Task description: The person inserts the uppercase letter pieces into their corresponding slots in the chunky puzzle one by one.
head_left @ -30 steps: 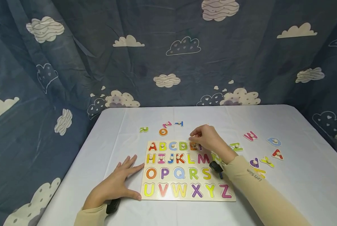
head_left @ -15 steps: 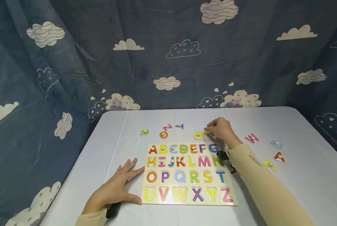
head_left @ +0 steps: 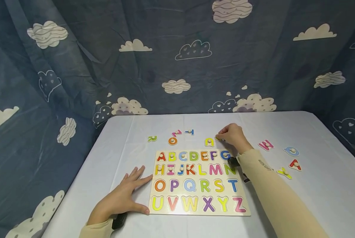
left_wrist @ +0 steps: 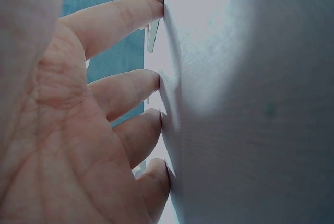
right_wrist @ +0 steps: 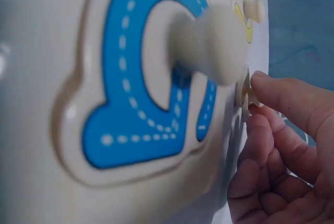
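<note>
My right hand (head_left: 233, 136) is just behind the board's far right corner, thumb and fingertips pinching a small yellow letter piece (head_left: 217, 138) that they mostly hide. In the right wrist view, the blue letter G (right_wrist: 119, 67) with its pale knob (right_wrist: 224, 44) looms in front of those fingers. Beside the held piece lies a yellow U piece (head_left: 209, 142). My left hand (head_left: 122, 198) spreads its fingers on the cloth, with thumb and index fingertip at the left edge of the wooden alphabet board (head_left: 241, 188). Knobbed pieces A through K sit in its upper slots.
Behind the board lie a green R (head_left: 152, 138), an orange O (head_left: 172, 141), a pink piece (head_left: 176, 133) and a blue T (head_left: 190, 132). To the right are a pink piece (head_left: 266, 145), a blue Q (head_left: 291, 151), a red A (head_left: 295, 165) and a yellow Y (head_left: 284, 173).
My right hand has moved from over the E and F slots to the right and back, onto the yellow piece. The F and G pieces now show uncovered. My left hand stays put.
</note>
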